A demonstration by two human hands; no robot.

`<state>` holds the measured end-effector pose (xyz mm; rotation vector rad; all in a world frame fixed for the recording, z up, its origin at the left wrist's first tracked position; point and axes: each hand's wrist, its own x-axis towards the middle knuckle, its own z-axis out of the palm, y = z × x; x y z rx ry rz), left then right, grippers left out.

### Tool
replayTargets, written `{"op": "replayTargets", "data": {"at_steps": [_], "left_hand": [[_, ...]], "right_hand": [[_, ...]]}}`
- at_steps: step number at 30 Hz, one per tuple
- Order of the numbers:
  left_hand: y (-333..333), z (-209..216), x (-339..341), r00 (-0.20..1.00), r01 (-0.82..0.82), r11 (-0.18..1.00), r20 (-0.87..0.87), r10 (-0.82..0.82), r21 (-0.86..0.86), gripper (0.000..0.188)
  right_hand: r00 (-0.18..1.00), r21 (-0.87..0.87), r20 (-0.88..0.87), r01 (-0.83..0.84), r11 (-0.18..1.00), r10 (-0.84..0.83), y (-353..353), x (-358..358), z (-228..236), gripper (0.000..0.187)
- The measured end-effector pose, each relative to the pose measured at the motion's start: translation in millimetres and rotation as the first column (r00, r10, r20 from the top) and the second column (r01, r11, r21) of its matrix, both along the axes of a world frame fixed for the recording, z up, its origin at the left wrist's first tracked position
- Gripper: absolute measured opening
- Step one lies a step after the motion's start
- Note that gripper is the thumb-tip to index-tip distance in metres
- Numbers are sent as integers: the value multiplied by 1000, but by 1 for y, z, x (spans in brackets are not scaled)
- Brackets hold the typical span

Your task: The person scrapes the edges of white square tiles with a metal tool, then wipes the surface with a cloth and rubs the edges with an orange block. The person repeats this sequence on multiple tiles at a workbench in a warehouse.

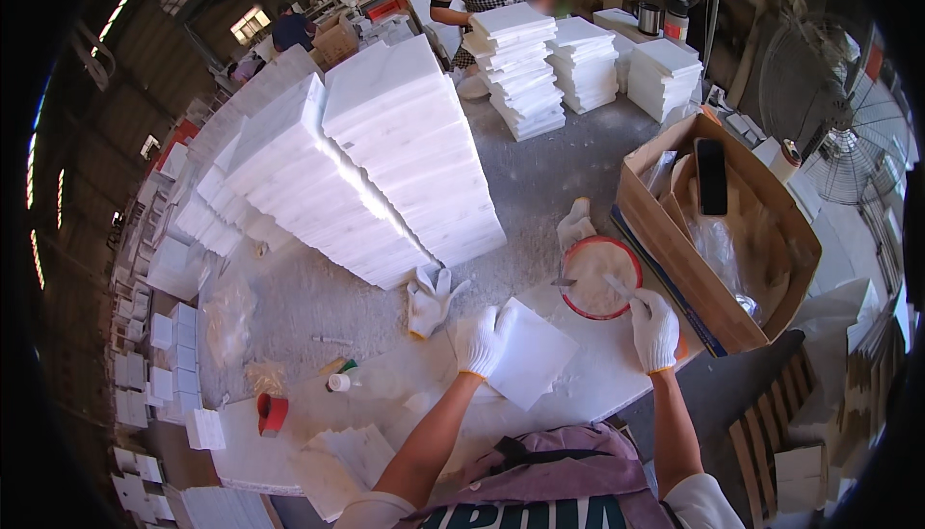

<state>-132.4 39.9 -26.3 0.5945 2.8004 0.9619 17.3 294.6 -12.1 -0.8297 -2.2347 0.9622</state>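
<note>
The work looks barely begun: the left hand (485,338) holds one white tile (530,354) flat at the desk's near edge, the right hand (654,328) grips a scraper (620,287) over the red-rimmed bowl (599,277) of white paste, with tall tile stacks (385,158) waiting behind.

Bowl (599,277) right of tile (532,354), cardboard box (674,250) further right — stacks (385,158) behind
</note>
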Motion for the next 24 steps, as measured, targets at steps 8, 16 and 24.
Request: {"op": "replayTargets", "data": {"at_steps": [8,16,24], "left_hand": [[3,11,5,997,-5,999,-81,3,-33,44],[3,21,10,950,-3,988,-310,-45,-151,42],[-4,4,14,780,35,969,-600,-181,-246,21]], "right_hand": [[953,-855,-215,-77,513,-215,-12,20,-22,22],[951,-880,-251,-147,451,-181,-22,25,-35,18],[940,-894,-299,-216,392,-166,-30,30,-31,20]]}}
